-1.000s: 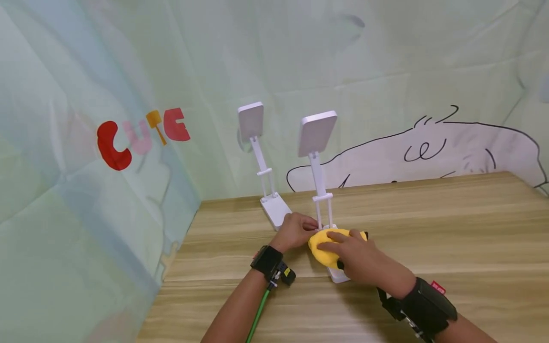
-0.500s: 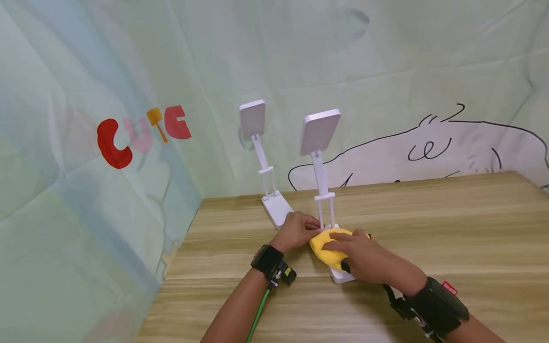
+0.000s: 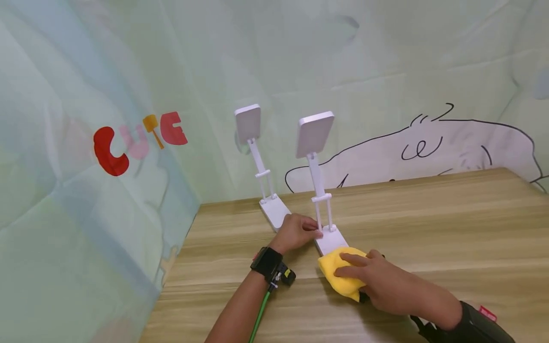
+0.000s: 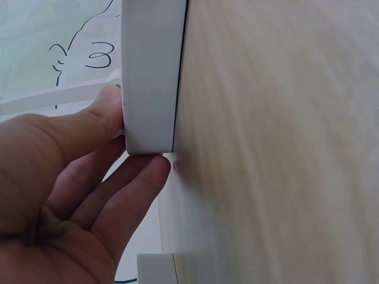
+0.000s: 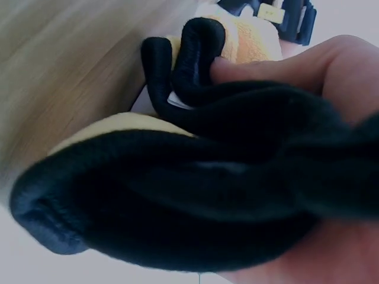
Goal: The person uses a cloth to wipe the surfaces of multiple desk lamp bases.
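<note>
Two white folding phone stands stand in the head view. My left hand [image 3: 296, 232] holds the nearer phone stand [image 3: 330, 238] by the rear corner of its base. In the left wrist view the thumb presses the top of the base [image 4: 153, 71] and fingertips touch its end and underside edge. My right hand [image 3: 388, 286] grips a yellow cloth [image 3: 340, 272] over the front end of that base. Black edging [image 5: 148, 195] on the cloth fills much of the right wrist view, with my right thumb [image 5: 272, 71] on it.
The other white phone stand [image 3: 274, 211] is behind and left of my left hand. Both stand on a wood-grain table [image 3: 429, 228]. A printed fabric backdrop [image 3: 214, 57] hangs along the back and left. A green cable [image 3: 260, 312] runs along my left forearm.
My right hand has slid the yellow cloth toward me and to the right along the base, uncovering its rear part. The left hand keeps its hold on the corner.
</note>
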`<state>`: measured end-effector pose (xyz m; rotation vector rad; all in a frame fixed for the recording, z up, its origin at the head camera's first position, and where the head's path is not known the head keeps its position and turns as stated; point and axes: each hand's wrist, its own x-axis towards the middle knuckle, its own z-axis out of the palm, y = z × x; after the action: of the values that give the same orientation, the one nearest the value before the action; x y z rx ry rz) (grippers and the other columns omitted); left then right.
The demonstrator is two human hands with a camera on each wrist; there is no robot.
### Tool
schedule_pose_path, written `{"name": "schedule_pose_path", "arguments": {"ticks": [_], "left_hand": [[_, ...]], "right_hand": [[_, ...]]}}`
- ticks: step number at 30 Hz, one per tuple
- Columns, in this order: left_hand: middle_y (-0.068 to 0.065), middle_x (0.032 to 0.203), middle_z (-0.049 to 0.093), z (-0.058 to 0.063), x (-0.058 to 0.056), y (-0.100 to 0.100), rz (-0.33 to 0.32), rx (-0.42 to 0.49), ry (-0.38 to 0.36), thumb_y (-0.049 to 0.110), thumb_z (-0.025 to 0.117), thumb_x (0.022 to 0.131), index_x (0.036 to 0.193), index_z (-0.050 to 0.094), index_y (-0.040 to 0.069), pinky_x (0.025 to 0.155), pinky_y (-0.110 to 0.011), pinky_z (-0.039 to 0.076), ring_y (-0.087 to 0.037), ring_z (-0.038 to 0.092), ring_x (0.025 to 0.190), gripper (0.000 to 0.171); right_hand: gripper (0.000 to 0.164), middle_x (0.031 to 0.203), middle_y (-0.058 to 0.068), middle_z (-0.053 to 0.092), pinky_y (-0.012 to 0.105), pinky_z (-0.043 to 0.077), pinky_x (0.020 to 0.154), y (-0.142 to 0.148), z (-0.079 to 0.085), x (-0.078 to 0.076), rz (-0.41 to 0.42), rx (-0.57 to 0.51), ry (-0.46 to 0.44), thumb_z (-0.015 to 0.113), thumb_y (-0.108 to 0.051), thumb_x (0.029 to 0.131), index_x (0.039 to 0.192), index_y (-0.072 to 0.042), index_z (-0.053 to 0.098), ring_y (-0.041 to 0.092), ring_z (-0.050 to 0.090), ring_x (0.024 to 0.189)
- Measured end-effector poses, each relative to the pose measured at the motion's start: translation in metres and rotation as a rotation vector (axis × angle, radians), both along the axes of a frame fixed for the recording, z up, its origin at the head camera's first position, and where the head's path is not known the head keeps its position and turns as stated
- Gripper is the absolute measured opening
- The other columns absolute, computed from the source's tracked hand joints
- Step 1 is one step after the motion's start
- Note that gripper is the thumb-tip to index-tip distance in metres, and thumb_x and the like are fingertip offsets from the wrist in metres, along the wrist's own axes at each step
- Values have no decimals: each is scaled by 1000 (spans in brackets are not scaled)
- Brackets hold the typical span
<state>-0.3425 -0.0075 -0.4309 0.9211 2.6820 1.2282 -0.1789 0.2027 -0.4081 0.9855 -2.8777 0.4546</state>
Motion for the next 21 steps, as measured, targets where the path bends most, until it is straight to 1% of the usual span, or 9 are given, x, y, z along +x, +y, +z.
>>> {"name": "schedule_pose_path", "arguments": {"ticks": [2,4,7,10,12,14,16,19,21], "left_hand": [[-3,89,78,0,-1,0,-4,7,8,20,79,83,98,78,9,65,-14,51,-2,71,77,19],[-3,88,78,-1,-1,0,-5,8,9,20,79,83,98,78,9,65,-14,51,0,70,76,19],[-2,87,78,-2,-1,-1,0,-2,3,20,79,83,97,78,9,65,-13,51,2,68,75,18],[-2,87,78,-5,0,-1,5,3,13,20,79,82,96,79,10,66,-13,51,1,69,76,18],[-1,87,78,-6,-2,-1,10,6,37,21,79,82,96,79,11,67,-13,51,0,70,78,18],[0,88,78,-6,-4,0,15,4,55,22,79,82,97,79,12,68,-13,51,-1,71,79,18],[1,88,78,-6,-5,0,22,0,56,23,79,83,98,79,12,69,-13,51,0,71,79,19],[0,89,78,-5,-5,0,20,4,36,23,79,83,99,79,12,69,-13,52,-1,71,79,20],[0,89,78,-5,-3,-1,23,4,24,24,79,83,99,79,11,69,-13,52,-1,71,79,20]], "right_hand": [[59,139,15,58,30,42,70,1,0,5,-11,-1,-12,70,6,79,123,-33,63,25,49,89],[60,140,15,57,28,43,68,1,-1,9,-16,-2,-27,70,6,79,124,-34,63,22,46,87],[61,140,15,56,29,44,64,0,-3,14,-23,-1,-30,71,5,79,124,-35,62,21,44,86],[57,140,16,57,30,43,61,0,-4,12,-23,-6,-26,72,0,81,124,-35,61,20,45,87],[52,139,16,57,28,41,60,0,-3,8,-18,-18,-19,73,-4,83,125,-33,62,20,45,87],[48,138,17,58,27,40,63,0,-1,1,-8,-30,-10,73,-8,83,125,-30,62,22,47,88],[47,136,18,59,27,38,68,0,0,-6,15,-44,11,73,-10,84,126,-26,61,29,55,91],[45,134,19,61,33,38,75,-4,1,-18,33,-58,43,73,-9,84,125,-22,62,39,61,103],[42,131,20,62,42,43,81,-6,1,-28,35,-82,42,71,-7,85,124,-19,63,42,61,113]]}}
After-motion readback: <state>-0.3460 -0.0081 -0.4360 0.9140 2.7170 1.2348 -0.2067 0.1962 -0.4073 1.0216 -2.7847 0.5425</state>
